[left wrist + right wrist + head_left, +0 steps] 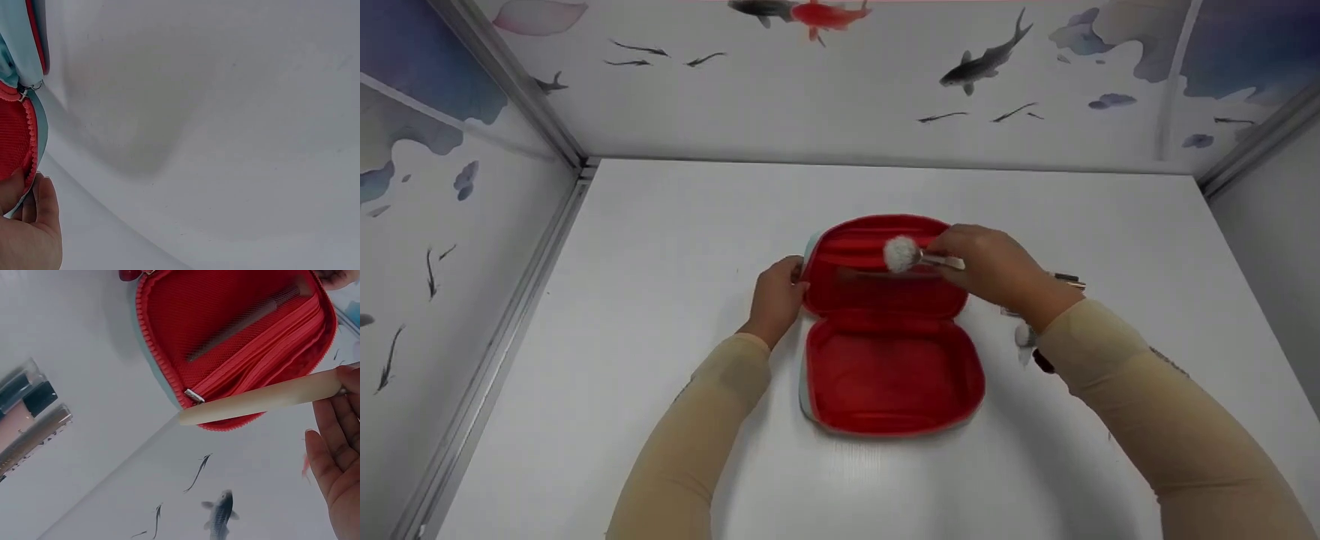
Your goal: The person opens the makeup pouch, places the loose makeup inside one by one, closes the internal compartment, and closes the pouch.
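Observation:
A cosmetic bag (894,375), red inside and pale blue outside, lies unzipped and spread open on the table. At the left edge of its far half, my left hand (776,300) pinches the rim, thumb inside and fingers outside, as the left wrist view shows. My right hand (997,266) holds a makeup brush (901,255) over that same half. Its fluffy white bristles point left in the head view; its long cream handle (259,405) crosses the bag's edge in the right wrist view. Behind the red mesh pocket there sits another, slimmer brush (242,326).
Right of the bag lie small cosmetics, among them a clear-ended tube (36,436) and a dark-capped pink one (14,424). Nearer, partly behind the right forearm, are a grey-white brush head (1024,335) and a black item (1043,362). Fish-patterned panels (840,97) wall the table's back and sides.

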A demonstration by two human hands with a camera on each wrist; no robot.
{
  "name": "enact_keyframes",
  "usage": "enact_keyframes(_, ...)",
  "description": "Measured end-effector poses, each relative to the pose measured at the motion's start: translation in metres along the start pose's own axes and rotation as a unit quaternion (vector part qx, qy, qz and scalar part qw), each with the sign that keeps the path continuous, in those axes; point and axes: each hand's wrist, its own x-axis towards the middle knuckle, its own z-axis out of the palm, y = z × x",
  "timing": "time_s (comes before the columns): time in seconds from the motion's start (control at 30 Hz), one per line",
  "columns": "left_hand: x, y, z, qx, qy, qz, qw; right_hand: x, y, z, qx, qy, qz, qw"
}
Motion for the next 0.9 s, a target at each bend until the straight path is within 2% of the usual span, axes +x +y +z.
enact_keyframes(0.23, 0.001, 0.003, -0.001, 0.007, -0.003, -0.012, 0.9999, 0.022, -0.017, 0.003, -0.009, -0.005, -0.021, 1.0)
enact_keyframes(0.6, 0.0, 0.003, 0.0, 0.003, -0.009, -0.031, 0.9995, 0.047, -0.03, 0.011, 0.006, -0.029, -0.021, 0.999)
enact_keyframes(0.9, -0.002, 0.002, -0.002, -0.006, -0.004, -0.006, 1.0, 0.055, -0.036, 0.011, 0.038, -0.019, -0.032, 0.999)
